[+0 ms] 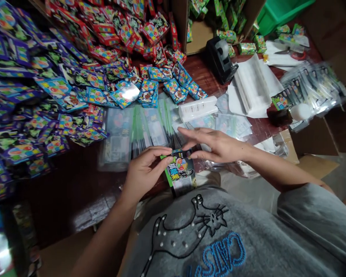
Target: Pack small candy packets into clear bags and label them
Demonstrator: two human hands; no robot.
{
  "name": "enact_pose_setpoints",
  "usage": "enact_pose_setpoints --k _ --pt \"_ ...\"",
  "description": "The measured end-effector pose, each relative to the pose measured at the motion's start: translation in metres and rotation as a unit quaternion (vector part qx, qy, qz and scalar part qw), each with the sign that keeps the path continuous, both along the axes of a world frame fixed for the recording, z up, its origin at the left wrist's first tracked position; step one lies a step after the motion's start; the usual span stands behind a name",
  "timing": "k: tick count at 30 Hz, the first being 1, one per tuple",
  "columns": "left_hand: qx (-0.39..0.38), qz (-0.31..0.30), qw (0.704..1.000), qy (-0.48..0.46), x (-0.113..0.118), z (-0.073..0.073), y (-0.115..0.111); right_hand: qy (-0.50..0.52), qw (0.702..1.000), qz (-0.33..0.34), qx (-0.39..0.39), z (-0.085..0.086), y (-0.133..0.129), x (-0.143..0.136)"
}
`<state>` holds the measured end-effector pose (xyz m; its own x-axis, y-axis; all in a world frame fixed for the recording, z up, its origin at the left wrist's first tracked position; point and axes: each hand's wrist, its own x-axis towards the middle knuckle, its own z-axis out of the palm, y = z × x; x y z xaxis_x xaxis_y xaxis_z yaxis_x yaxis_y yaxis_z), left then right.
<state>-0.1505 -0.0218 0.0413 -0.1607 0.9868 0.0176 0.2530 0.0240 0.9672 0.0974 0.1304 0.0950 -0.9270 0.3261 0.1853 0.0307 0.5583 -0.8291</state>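
A printed candy packet (180, 167), black with a green edge and colourful lettering, is upright in front of my body. My left hand (145, 169) is closed on its upper left corner, thumb in front and fingers behind. Over the upper right corner is my right hand (216, 144), with its index finger stretched out and thumb apart from the fingers. Its thumb tip is close to the packet's edge; whether it touches I cannot tell. Beyond the hands, flat clear pouches (118, 130) lie on the table with several thin green-and-black sticks (138, 129) on them.
Heaps of purple packets (23, 92), red packets (123, 27) and blue packets (148, 90) cover the left and back. A black tape dispenser (219, 59), white paper sheets (252, 84), scissors (296, 55), a dark bottle with a white cap (301, 112) and a green bin (276, 17) stand to the right.
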Motion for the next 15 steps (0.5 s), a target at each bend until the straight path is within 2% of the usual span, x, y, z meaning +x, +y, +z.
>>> enact_pose_setpoints --k 4,8,11,15 --pt "0.005 -0.005 1.0 0.019 0.0 0.002 0.003 0.0 1.0 -0.01 0.002 0.014 0.007 -0.014" --pt "-0.005 -0.01 1.0 0.017 0.003 0.003 0.002 -0.078 0.997 0.012 0.017 0.013 0.002 -0.035" --pt "-0.01 -0.005 1.0 0.012 0.005 0.002 0.0 -0.128 0.989 -0.024 0.072 0.008 -0.004 -0.045" --pt "-0.024 0.015 0.999 -0.027 0.005 -0.001 -0.001 -0.125 0.975 -0.077 0.169 0.004 -0.014 -0.043"
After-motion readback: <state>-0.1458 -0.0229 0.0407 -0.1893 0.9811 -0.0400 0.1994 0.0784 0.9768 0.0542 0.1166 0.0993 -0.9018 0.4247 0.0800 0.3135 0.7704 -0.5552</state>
